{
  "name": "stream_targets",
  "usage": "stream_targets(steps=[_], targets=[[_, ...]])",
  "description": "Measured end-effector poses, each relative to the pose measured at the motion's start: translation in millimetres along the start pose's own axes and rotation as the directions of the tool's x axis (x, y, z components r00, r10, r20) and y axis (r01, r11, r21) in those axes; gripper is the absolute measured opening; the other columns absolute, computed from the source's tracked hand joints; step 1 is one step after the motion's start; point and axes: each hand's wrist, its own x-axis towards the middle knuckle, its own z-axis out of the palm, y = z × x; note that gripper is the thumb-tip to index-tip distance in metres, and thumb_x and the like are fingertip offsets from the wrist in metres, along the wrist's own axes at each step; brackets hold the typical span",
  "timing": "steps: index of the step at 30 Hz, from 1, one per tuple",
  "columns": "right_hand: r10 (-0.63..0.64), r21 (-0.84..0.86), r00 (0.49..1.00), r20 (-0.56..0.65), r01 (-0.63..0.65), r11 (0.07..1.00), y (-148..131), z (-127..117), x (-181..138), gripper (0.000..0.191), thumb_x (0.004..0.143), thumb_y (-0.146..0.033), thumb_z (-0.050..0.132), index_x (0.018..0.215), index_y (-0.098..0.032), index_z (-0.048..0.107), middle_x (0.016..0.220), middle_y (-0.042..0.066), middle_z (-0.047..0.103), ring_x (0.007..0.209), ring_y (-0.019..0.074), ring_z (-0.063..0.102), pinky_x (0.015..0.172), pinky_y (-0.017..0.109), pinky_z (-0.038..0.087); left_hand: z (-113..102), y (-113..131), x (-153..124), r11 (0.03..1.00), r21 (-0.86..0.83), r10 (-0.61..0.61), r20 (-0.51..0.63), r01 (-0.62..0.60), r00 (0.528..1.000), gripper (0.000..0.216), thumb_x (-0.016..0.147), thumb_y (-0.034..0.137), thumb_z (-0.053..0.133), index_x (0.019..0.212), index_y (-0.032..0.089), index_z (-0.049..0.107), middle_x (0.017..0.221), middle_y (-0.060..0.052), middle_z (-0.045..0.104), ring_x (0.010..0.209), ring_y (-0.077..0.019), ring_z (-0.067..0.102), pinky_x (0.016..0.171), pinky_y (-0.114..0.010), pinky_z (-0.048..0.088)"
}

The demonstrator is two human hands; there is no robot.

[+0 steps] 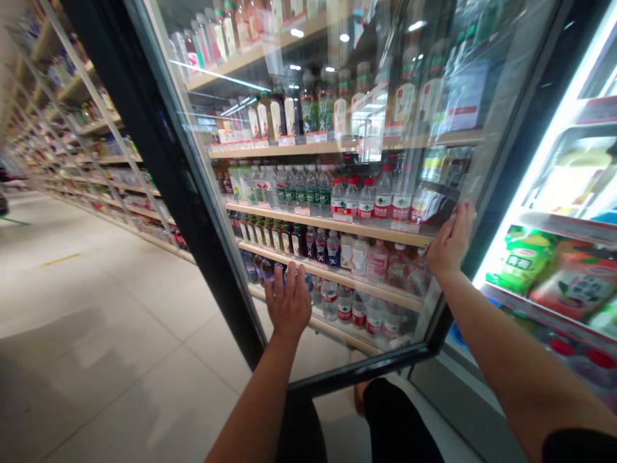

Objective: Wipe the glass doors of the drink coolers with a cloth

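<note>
- A glass door with a thick black rim is seen right in front of the person, tilted in the view, beside a lit fridge with bags in it.
- The left hand is held up flat at the lower part of the glass, with its fingers straight and a little spread. Nothing is held in it.
- The right hand is placed near the right side of the door, with its fingers straight and close together. Nothing is pinched; how hard the glass is pressed cannot be told.
- Rows of bottles are seen through the glass.
- Red-capped bottles are marked with red and white labels, with a small dark green picture and Chinese writing.
- Green-labelled bottles are lined up to their left; their words are too small to be read.
- Blue-labelled bottles are seen low on the left, where "pepsi" seems to be written.
- White price tags are fixed along the shelf edges, but no numbers can be read.
- In the fridge, big white Chinese letters are printed on a green bag and an orange bag; both are blurred.
</note>
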Motion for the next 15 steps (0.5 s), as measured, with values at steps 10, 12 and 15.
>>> stream_targets(steps=[10, 12, 15], targets=[[0.375, -0.046, 0.925, -0.059, -0.377, 0.925, 17.2, -4.9, -103.9, 0.060, 0.102, -0.037, 0.025, 0.151, -0.003, 0.036, 0.157, 0.023, 0.036, 0.149, 0.0299, 0.028, 0.122, 0.056, 0.023, -0.6, 0.7, -0.2, 1.000, 0.016, 0.012, -0.001, -0.012, 1.000, 0.066, 0.092, 0.021, 0.056, 0.154, 0.016, 0.033, 0.149, -0.014, 0.048, 0.152, -0.0256, 0.017, 0.126, -0.044, 0.013], [0.420, -0.020, 0.906, -0.055, -0.422, 0.906, 0.7, -3.8, -98.5, 0.059, 0.102, -0.036, 0.026, 0.152, -0.007, 0.035, 0.158, 0.021, 0.034, 0.150, 0.0302, 0.028, 0.122, 0.059, 0.022, -0.6, 0.6, 0.3, 1.000, 0.024, 0.020, -0.008, -0.020, 1.000, 0.066, 0.092, 0.021, 0.056, 0.154, 0.015, 0.033, 0.148, -0.014, 0.049, 0.152, -0.0258, 0.018, 0.126, -0.045, 0.013], [0.349, 0.068, 0.936, 0.054, -0.352, 0.934, -41.7, -1.5, -92.0, 0.057, 0.102, -0.035, 0.029, 0.155, -0.013, 0.032, 0.163, 0.017, 0.026, 0.153, 0.0270, 0.020, 0.124, 0.058, 0.019, -0.4, 0.4, 0.9, 0.999, 0.022, 0.023, -0.013, -0.023, 1.000, 0.065, 0.093, 0.021, 0.055, 0.154, 0.015, 0.033, 0.149, -0.014, 0.048, 0.152, -0.0254, 0.017, 0.126, -0.045, 0.013]])
